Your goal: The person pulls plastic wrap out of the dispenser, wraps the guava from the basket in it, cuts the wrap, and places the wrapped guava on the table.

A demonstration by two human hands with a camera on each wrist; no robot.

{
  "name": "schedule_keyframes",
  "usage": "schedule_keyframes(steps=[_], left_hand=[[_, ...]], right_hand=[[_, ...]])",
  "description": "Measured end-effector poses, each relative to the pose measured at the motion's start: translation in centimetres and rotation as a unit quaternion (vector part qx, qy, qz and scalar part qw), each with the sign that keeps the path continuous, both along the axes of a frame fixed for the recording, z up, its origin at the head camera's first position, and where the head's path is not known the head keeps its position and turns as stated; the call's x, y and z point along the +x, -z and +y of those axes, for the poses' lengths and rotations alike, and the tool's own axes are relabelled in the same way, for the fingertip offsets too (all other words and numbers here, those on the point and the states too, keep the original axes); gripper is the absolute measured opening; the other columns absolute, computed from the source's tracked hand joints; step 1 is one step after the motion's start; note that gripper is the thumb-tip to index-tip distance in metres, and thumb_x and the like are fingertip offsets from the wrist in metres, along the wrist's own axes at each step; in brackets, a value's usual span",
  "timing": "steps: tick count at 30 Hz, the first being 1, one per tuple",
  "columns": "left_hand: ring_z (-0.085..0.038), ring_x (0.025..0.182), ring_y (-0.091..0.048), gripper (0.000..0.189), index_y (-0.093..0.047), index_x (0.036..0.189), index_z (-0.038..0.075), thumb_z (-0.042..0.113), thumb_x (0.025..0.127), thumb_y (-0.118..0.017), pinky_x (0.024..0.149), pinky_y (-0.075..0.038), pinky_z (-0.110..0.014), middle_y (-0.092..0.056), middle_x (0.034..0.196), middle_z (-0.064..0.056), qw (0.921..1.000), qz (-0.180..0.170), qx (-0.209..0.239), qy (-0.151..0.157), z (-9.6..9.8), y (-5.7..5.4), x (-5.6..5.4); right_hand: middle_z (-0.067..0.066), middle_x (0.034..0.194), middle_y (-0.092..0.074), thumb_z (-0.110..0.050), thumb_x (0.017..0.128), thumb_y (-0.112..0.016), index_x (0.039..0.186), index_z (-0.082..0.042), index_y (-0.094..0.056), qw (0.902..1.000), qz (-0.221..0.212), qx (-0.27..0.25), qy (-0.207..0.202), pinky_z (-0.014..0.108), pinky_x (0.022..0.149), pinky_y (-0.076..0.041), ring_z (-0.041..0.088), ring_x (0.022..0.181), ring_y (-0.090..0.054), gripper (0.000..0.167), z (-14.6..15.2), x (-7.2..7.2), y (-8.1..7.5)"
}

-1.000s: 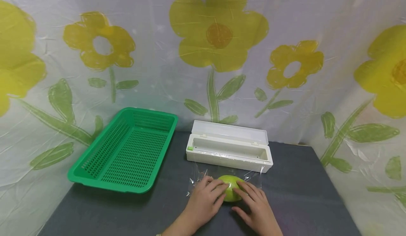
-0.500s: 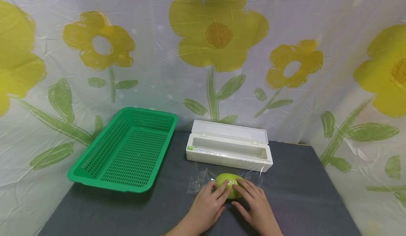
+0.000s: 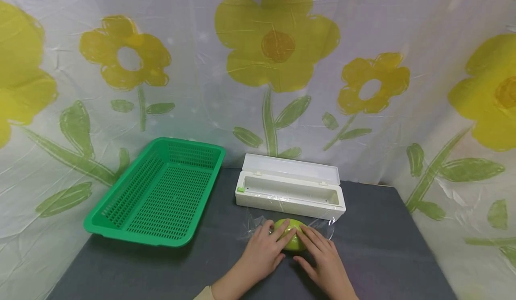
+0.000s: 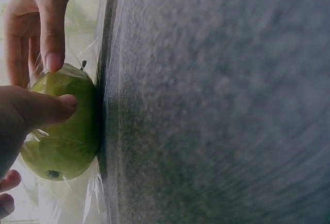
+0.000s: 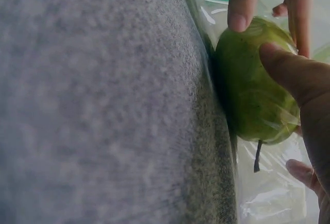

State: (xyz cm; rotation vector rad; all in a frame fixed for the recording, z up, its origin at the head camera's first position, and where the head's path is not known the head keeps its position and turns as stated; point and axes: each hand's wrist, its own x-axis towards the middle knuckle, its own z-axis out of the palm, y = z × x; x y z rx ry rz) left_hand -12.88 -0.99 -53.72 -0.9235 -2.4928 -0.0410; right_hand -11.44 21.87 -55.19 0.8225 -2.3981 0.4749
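Observation:
A green pear [image 3: 293,242] with a dark stem lies on the grey tabletop under clear cling film [image 3: 322,226]. My left hand [image 3: 264,250] holds its left side, with fingers over the top and thumb [image 4: 56,108] along the near side. From the right, my right hand [image 3: 324,259] holds it too, fingertips on the top and thumb [image 5: 289,69] over the near side. Film clings to the pear [image 5: 252,85] in the right wrist view and spreads loosely on both sides. Behind it, a white cling film dispenser [image 3: 290,206] stands with its lid raised.
A green perforated basket [image 3: 193,219] stands to the left of the dispenser. A small green piece [image 3: 241,189] sits at the dispenser's left end. Behind the grey table [image 3: 387,246] hangs a curtain [image 3: 193,67] printed with yellow flowers.
My left hand's fingers have shifted up and over the pear's top, and the pear has moved slightly away from me. The loose film at left lies differently. Right hand almost still.

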Motion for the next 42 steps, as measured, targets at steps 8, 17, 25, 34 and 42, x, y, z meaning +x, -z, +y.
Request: schedule_keyframes(steps=[8,17,25,34,42], left_hand=[[-0.024,0.114,-0.056,0.089,-0.061,0.151,0.033,0.053,0.072,-0.096,0.086,-0.057,-0.036,-0.058,0.155,-0.001,0.9996,0.021,0.000,-0.018,0.3,0.3,-1.2],[-0.021,0.109,-0.058,0.086,-0.058,0.153,0.036,0.045,0.076,-0.095,0.083,-0.056,-0.035,-0.062,0.150,0.002,0.9990,0.030,0.000,-0.032,0.8,0.8,-2.4],[-0.019,0.099,-0.055,0.082,-0.062,0.149,0.032,0.028,0.074,-0.097,0.075,-0.052,-0.033,-0.066,0.142,0.000,0.9992,0.002,0.037,-0.012,1.3,0.7,-3.4],[-0.019,0.094,-0.051,0.079,-0.066,0.145,0.028,0.031,0.073,-0.098,0.076,-0.050,-0.033,-0.068,0.134,0.000,0.9991,-0.032,0.024,-0.017,1.5,-0.4,-3.9],[-0.019,0.094,-0.051,0.083,-0.065,0.146,0.024,0.037,0.071,-0.099,0.078,-0.049,-0.031,-0.069,0.134,0.001,0.9976,-0.061,0.007,-0.032,1.6,-1.1,-4.4]], right_hand=[[0.007,0.152,-0.061,-0.029,0.071,-0.098,0.150,-0.012,-0.061,0.9998,-0.015,-0.011,0.009,0.052,0.084,-0.055,0.033,0.133,-0.062,0.089,-0.4,-0.5,0.1],[0.009,0.153,-0.060,-0.031,0.071,-0.100,0.152,-0.007,-0.058,0.9987,-0.039,-0.003,0.031,0.056,0.085,-0.055,0.036,0.135,-0.060,0.094,-1.1,-0.5,-0.1],[0.018,0.156,-0.055,-0.033,0.069,-0.100,0.155,0.001,-0.051,0.9961,-0.058,0.002,0.066,0.068,0.096,-0.044,0.041,0.137,-0.055,0.104,-1.8,-0.5,0.1],[0.024,0.160,-0.047,-0.029,0.071,-0.099,0.154,0.003,-0.049,0.9942,-0.068,-0.005,0.083,0.075,0.103,-0.027,0.045,0.145,-0.040,0.102,-2.8,-0.3,-0.3],[0.025,0.143,-0.061,0.001,0.058,-0.100,0.138,0.008,-0.063,0.9974,0.051,-0.050,-0.008,0.033,0.118,-0.036,0.041,0.128,-0.061,0.089,-3.4,-1.1,-0.1]])
